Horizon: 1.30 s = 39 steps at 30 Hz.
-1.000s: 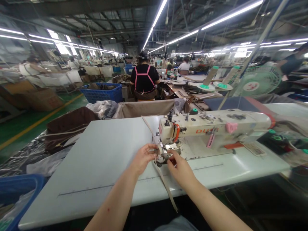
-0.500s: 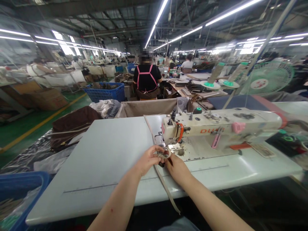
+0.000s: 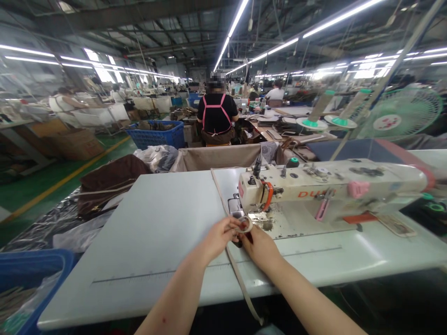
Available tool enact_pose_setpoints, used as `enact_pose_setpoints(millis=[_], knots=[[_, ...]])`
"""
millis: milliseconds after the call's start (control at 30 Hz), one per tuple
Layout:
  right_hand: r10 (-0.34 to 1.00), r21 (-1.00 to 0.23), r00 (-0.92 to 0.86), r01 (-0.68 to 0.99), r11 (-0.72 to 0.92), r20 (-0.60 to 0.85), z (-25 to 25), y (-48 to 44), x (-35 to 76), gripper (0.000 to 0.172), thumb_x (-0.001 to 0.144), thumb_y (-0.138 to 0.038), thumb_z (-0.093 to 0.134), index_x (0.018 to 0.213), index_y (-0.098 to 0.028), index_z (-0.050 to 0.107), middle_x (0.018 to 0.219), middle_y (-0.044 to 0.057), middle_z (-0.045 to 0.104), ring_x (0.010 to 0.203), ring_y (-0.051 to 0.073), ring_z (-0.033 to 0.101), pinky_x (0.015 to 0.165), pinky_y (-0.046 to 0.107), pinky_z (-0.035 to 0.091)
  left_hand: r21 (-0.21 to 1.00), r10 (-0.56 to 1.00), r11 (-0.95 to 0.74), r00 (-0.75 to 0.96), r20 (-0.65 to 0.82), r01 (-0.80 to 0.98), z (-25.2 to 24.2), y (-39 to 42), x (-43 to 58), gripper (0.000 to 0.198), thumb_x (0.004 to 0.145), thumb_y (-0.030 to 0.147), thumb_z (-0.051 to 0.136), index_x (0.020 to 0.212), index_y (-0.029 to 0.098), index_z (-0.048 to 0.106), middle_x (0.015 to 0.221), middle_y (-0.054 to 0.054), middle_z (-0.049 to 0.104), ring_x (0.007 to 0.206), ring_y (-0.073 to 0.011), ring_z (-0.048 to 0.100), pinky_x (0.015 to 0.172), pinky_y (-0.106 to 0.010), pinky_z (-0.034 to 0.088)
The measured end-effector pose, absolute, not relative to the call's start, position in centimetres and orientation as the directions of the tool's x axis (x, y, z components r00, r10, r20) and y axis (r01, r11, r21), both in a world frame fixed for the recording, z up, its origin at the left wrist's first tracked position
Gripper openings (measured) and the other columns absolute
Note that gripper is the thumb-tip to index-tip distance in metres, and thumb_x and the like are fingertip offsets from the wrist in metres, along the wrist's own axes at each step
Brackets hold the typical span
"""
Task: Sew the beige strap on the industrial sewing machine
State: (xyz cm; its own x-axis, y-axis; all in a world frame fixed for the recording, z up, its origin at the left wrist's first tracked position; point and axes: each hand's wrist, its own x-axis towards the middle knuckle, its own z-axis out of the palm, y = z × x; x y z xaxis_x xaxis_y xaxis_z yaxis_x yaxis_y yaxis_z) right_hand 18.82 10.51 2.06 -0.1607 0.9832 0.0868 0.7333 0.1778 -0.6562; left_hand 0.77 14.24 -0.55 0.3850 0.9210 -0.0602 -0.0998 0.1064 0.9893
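The long beige webbing strap [image 3: 240,279] runs across the white sewing table [image 3: 157,223] under the cream sewing machine [image 3: 331,188]; since a second ago its looped end has come clear of the needle, pinched between left hand [image 3: 218,237] and right hand [image 3: 260,244].

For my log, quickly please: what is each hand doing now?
Left hand: closed, pinching the small looped end of the beige fabric strap.
Right hand: fingers bent on the same strap; exact grip cannot be told.
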Motion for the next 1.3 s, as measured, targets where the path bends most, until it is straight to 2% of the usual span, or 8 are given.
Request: enact_pose_setpoints(millis=[133,367,567,667,833,967,1133,1300], knots=[[0.981,-0.674,-0.159,0.714,0.19,0.109,1.7,10.4,19.1,0.027,0.099,-0.024,0.053,0.122,-0.019,0.067,0.111,0.013,0.08,0.104,0.03,0.076,0.087,0.038,0.058,0.993,0.923,0.06,0.385,-0.015,-0.106,-0.2,14.5,0.6,0.024,0.077,0.024,0.083,0.101,0.02,0.079,0.102,-0.009,0.08,0.099,-0.0259,0.074,0.095,-0.039,0.055],[0.969,-0.678,-0.196,0.693,0.246,0.151,1.3,10.3,19.4,0.039,0.096,-0.02,0.054,0.132,-0.022,0.068,0.133,0.015,0.076,0.121,0.032,0.073,0.104,0.046,0.058,0.938,0.925,0.188,0.374,-0.069,-0.29,0.1,14.2,0.8,0.05,0.068,0.03,0.096,0.113,0.019,0.078,0.118,-0.013,0.077,0.092,-0.0245,0.075,0.089,-0.039,0.057],[0.954,-0.679,-0.234,0.67,0.299,0.189,1.0,9.7,19.4,0.042,0.093,-0.02,0.056,0.133,-0.024,0.069,0.133,0.015,0.075,0.119,0.033,0.072,0.104,0.049,0.059,0.897,0.919,0.253,0.381,-0.105,-0.363,0.4,13.9,1.2,0.052,0.064,0.025,0.097,0.112,0.02,0.079,0.123,-0.013,0.075,0.099,-0.0239,0.071,0.085,-0.035,0.055],[0.958,-0.732,-0.207,0.619,0.285,0.198,1.0,9.9,19.5,0.042,0.091,-0.02,0.057,0.13,-0.024,0.071,0.123,0.013,0.079,0.11,0.032,0.074,0.1,0.048,0.06,0.885,0.927,0.239,0.365,-0.085,-0.401,0.5,13.9,1.4,0.051,0.064,0.024,0.096,0.112,0.02,0.079,0.122,-0.013,0.075,0.104,-0.0251,0.069,0.085,-0.035,0.054],[0.97,-0.82,-0.14,0.519,0.242,0.199,1.4,10.2,19.6,0.025,0.095,-0.031,0.059,0.113,-0.023,0.075,0.112,0.012,0.081,0.105,0.031,0.075,0.094,0.045,0.061,0.858,0.892,0.312,0.436,-0.117,-0.409,0.5,13.9,1.3,0.051,0.065,0.014,0.088,0.114,0.018,0.077,0.119,-0.013,0.075,0.101,-0.0237,0.068,0.082,-0.033,0.053],[0.966,-0.83,-0.158,0.494,0.258,0.206,1.6,10.4,19.5,0.028,0.099,-0.038,0.057,0.113,-0.023,0.077,0.116,0.012,0.081,0.108,0.031,0.075,0.098,0.045,0.06,0.852,0.871,0.359,0.465,-0.158,-0.382,0.5,13.8,1.3,0.05,0.064,0.012,0.085,0.113,0.019,0.076,0.116,-0.011,0.073,0.088,-0.0174,0.067,0.071,-0.027,0.049],[0.969,-0.828,-0.103,0.503,0.246,0.225,1.6,10.5,19.3,0.036,0.102,-0.037,0.049,0.118,-0.023,0.078,0.114,0.013,0.082,0.103,0.031,0.075,0.097,0.046,0.059,0.862,0.857,0.36,0.491,-0.155,-0.358,1.3,13.5,1.1,0.05,0.067,0.017,0.089,0.115,0.02,0.073,0.119,-0.011,0.071,0.089,-0.0174,0.067,0.069,-0.027,0.049],[0.981,-0.83,-0.038,0.527,0.183,0.193,1.3,10.6,18.8,0.036,0.102,-0.039,0.048,0.095,-0.022,0.079,0.092,0.012,0.081,0.089,0.03,0.074,0.085,0.041,0.059,0.893,0.868,0.287,0.488,-0.09,-0.346,1.6,13.5,0.7,0.054,0.066,0.024,0.093,0.116,0.021,0.073,0.124,-0.011,0.069,0.083,-0.0149,0.065,0.074,-0.03,0.055]])
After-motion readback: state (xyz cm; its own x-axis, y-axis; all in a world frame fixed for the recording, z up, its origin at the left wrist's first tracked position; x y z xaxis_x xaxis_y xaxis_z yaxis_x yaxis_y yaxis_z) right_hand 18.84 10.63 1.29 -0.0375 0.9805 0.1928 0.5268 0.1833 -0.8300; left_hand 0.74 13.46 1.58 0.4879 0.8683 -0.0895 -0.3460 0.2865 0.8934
